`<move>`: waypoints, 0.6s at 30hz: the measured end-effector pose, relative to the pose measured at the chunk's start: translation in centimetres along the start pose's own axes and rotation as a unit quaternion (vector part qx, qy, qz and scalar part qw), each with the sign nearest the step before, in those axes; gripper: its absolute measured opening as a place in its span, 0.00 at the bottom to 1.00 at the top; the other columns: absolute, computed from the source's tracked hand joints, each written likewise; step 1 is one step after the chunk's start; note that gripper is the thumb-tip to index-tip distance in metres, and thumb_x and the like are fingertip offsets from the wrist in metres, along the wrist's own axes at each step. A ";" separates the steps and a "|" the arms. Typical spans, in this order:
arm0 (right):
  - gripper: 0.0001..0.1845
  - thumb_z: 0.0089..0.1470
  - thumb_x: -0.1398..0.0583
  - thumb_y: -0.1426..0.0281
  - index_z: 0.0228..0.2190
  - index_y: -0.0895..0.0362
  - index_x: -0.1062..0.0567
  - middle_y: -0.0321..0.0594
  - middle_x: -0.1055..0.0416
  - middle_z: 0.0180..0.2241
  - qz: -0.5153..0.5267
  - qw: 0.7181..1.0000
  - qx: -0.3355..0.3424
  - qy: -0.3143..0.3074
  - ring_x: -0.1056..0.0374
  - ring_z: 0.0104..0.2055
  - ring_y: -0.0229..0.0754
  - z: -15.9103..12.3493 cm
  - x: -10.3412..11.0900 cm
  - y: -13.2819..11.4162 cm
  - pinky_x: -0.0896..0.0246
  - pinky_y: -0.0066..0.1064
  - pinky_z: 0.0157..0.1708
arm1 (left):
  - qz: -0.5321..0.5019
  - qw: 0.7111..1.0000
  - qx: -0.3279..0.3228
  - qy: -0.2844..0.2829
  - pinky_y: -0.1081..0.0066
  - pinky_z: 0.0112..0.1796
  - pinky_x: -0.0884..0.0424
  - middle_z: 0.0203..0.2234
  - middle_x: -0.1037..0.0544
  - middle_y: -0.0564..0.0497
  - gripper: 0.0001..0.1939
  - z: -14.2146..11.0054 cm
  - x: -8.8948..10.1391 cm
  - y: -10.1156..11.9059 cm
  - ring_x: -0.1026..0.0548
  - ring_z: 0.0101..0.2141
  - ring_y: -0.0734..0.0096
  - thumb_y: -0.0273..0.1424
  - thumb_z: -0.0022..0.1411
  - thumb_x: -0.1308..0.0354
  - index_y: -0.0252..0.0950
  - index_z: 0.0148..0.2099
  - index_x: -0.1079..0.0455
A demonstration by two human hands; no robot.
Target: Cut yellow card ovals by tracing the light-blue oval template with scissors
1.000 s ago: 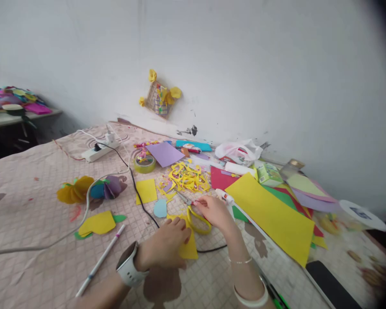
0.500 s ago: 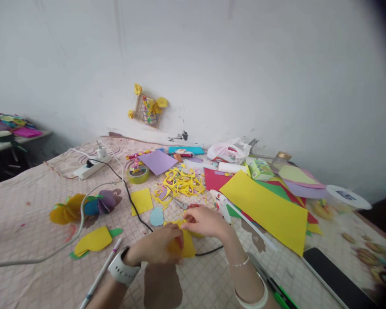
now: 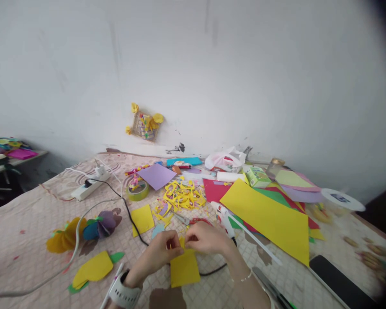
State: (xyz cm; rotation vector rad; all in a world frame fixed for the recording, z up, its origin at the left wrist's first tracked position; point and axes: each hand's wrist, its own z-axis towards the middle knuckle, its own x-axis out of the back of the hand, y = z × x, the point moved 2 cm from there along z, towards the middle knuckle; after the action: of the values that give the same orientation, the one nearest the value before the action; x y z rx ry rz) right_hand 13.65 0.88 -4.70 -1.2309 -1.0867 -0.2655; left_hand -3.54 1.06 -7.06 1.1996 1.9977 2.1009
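Yellow paper square (image 3: 185, 271): sits just on the near side of the fingertips, roughly square so no real long axis to go by
Left hand (image 3: 157, 253): fingers curled in at its far left corner
Right hand (image 3: 209, 238): fingers bunched near the far edge, basically as close; honestly can't tell if either one's gripping
Desk (image 3: 19, 270): quilted-looking cloth, black cable (image 3: 214, 271) by the square
Past the hands: scissors (image 3: 182, 218), then yellow scraps (image 3: 184, 196)
Back wall (image 3: 244, 86): pale, scuffed, flowery hanging (image 3: 145, 127) on it
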 end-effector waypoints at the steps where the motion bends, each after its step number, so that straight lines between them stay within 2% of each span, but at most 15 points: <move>1: 0.09 0.48 0.39 0.75 0.27 0.56 0.17 0.35 0.21 0.25 0.007 1.000 -0.002 0.004 0.31 0.27 0.38 0.1 0.0 0.1 0.49 0.25 0.25 | -0.013 1.000 -0.003 0.003 0.72 0.29 0.40 0.21 0.32 0.55 0.09 0.1 0.1 -0.1 0.35 0.26 0.71 0.34 0.51 0.42 0.36 0.26 0.37; 7: 0.03 0.46 0.35 0.73 0.24 0.58 0.21 0.32 0.26 0.22 0.062 0.997 -0.020 0.042 0.34 0.26 0.36 0.3 -0.1 0.1 0.48 0.23 0.24 | -0.072 0.997 -0.021 0.003 0.72 0.30 0.40 0.21 0.33 0.55 0.14 0.5 0.5 -0.5 0.36 0.27 0.71 0.41 0.55 0.42 0.36 0.27 0.35; 9: 0.04 0.44 0.33 0.73 0.21 0.58 0.23 0.31 0.29 0.21 0.082 0.994 -0.028 0.060 0.35 0.26 0.36 0.4 0.0 0.1 0.49 0.23 0.23 | -0.081 0.996 -0.025 0.014 0.71 0.31 0.39 0.22 0.32 0.54 0.15 0.5 0.5 -0.7 0.35 0.28 0.70 0.43 0.54 0.41 0.35 0.27 0.33; 11: 0.09 0.42 0.30 0.70 0.19 0.59 0.25 0.29 0.31 0.19 0.105 0.992 -0.034 0.069 0.37 0.24 0.34 0.5 0.0 0.1 0.50 0.22 0.22 | -0.086 0.995 -0.029 0.035 0.70 0.32 0.38 0.22 0.31 0.53 0.18 0.5 0.5 -0.8 0.34 0.28 0.68 0.46 0.55 0.41 0.35 0.27 0.31; 14: 0.11 0.45 0.31 0.66 0.20 0.59 0.25 0.28 0.34 0.17 0.131 0.988 -0.034 0.079 0.40 0.21 0.34 0.6 0.0 0.1 0.51 0.23 0.20 | -0.099 0.992 -0.037 0.070 0.69 0.32 0.36 0.22 0.30 0.52 0.23 0.5 0.6 -0.9 0.33 0.28 0.67 0.51 0.54 0.41 0.35 0.25 0.30; 18: 0.08 0.49 0.36 0.72 0.21 0.58 0.25 0.30 0.33 0.20 0.133 0.979 -0.030 0.150 0.38 0.24 0.36 0.7 0.4 -0.3 0.48 0.24 0.23 | -0.127 0.981 -0.034 0.144 0.67 0.33 0.32 0.24 0.27 0.49 0.26 0.5 0.9 -0.9 0.29 0.29 0.63 0.56 0.54 0.44 0.36 0.26 0.30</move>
State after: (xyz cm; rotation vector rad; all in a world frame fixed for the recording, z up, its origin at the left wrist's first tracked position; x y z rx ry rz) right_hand 13.33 1.51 -4.24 -1.3255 -0.6512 -0.2691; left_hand -4.41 2.09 -7.39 0.6185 2.0340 2.2902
